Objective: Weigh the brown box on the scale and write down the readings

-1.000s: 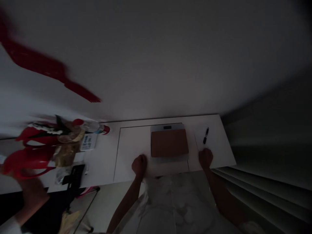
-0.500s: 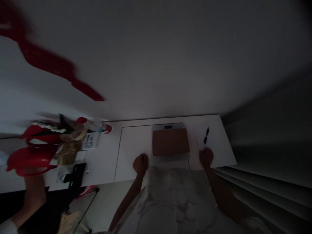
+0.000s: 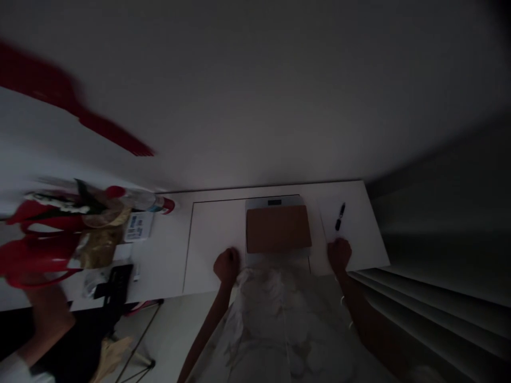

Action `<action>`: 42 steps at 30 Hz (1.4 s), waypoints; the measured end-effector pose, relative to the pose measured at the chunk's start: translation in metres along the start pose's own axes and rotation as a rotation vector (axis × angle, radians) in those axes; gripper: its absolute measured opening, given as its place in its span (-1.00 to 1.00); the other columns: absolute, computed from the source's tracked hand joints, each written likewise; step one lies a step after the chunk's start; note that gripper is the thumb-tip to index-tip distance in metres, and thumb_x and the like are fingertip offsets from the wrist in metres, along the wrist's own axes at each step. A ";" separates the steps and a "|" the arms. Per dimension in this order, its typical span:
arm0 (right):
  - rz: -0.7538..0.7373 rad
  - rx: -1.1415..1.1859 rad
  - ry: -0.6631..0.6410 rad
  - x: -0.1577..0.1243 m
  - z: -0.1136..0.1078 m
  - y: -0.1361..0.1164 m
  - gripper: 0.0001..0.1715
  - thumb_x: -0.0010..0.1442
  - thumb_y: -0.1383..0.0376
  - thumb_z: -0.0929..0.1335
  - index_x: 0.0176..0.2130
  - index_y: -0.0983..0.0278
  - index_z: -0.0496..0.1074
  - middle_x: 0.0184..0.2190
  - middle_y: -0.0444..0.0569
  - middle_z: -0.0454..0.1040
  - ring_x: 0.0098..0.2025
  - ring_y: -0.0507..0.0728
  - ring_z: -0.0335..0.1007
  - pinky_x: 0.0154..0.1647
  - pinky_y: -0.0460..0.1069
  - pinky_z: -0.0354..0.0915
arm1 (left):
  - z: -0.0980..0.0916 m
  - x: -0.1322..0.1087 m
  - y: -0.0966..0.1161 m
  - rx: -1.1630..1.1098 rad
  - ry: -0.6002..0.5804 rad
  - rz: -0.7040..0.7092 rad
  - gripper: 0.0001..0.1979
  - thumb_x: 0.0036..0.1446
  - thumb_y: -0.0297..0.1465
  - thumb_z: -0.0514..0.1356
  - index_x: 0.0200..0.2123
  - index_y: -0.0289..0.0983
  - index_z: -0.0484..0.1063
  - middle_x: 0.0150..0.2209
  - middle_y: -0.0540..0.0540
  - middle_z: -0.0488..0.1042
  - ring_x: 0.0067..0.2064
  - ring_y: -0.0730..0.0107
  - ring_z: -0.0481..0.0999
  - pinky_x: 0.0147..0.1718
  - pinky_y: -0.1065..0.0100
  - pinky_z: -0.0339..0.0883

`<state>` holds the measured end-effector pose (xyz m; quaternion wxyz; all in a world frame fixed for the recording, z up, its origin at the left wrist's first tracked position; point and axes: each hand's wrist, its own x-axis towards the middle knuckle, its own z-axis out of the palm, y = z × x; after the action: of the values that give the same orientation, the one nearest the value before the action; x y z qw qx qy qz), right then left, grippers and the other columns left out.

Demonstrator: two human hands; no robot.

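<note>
My left hand (image 3: 227,264) rests as a fist on the white table, left of a brown cardboard box (image 3: 278,229) and apart from it. The box lies flat on a pale scale (image 3: 255,203), whose dark display shows at the back. On the right, my right hand (image 3: 339,254) is also closed in a fist, with nothing visible in it. Just beyond its knuckles a dark pen (image 3: 340,217) lies on a sheet of white paper (image 3: 326,213).
A co-worker's hand (image 3: 46,298) is by a red watering can (image 3: 38,255) at the left. Near it stand a bottle with a red cap (image 3: 146,200), a labelled box (image 3: 138,226), a flower and a black stand (image 3: 117,284). A wall backs the table (image 3: 167,260).
The view has shifted a little to the right, so the items at the left sit nearer the frame's edge. Both fists, the box and the pen keep their places on the table.
</note>
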<state>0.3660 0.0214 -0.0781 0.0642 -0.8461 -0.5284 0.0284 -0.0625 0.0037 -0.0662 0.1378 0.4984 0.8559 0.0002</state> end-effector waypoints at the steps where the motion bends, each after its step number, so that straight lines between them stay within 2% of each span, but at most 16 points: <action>1: -0.002 0.002 0.002 0.000 0.000 0.000 -0.64 0.27 0.08 0.32 -0.12 0.32 0.40 -0.17 -0.02 0.43 -0.17 0.12 0.39 -0.11 0.11 0.34 | -0.001 0.000 0.000 -0.001 0.006 0.003 -0.65 0.33 -0.19 0.02 -0.36 -0.32 0.38 -0.42 -0.02 0.36 -0.37 0.40 0.37 -0.32 0.31 0.29; 15: -0.030 0.032 0.052 0.001 -0.002 -0.001 -0.63 0.27 0.06 0.32 -0.13 0.32 0.39 -0.19 -0.03 0.42 -0.19 0.11 0.38 -0.13 0.10 0.33 | 0.000 0.000 0.002 -0.019 0.049 0.004 -0.66 0.32 -0.21 0.04 -0.38 -0.32 0.37 -0.45 -0.01 0.34 -0.40 0.42 0.36 -0.34 0.33 0.29; 32: -0.027 0.022 0.040 0.000 0.000 -0.001 -0.65 0.27 0.10 0.33 -0.11 0.32 0.40 -0.17 -0.02 0.44 -0.17 0.11 0.40 -0.12 0.11 0.35 | 0.000 -0.001 0.000 -0.041 0.070 0.031 -0.67 0.32 -0.22 0.05 -0.39 -0.33 0.36 -0.46 0.01 0.33 -0.41 0.43 0.35 -0.35 0.33 0.29; 42: -0.023 0.007 0.023 -0.001 -0.001 -0.002 -0.66 0.27 0.08 0.33 -0.17 0.33 0.40 -0.22 -0.04 0.43 -0.20 0.10 0.39 -0.14 0.09 0.34 | 0.001 -0.002 -0.003 -0.050 0.054 0.028 -0.66 0.32 -0.21 0.03 -0.40 -0.32 0.36 -0.47 0.01 0.32 -0.43 0.44 0.32 -0.38 0.35 0.25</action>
<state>0.3640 0.0214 -0.0773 0.0738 -0.8399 -0.5373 0.0198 -0.0640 0.0007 -0.0670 0.1270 0.5065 0.8520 0.0372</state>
